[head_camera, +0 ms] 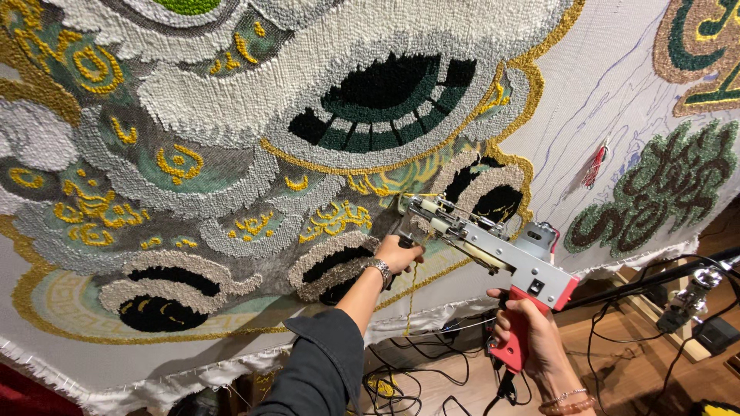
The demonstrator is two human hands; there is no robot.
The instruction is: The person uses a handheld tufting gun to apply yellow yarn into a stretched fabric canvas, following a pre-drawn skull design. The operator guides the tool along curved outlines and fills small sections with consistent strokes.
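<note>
No packages, labels, signs or screens show anywhere in this view.
</note>
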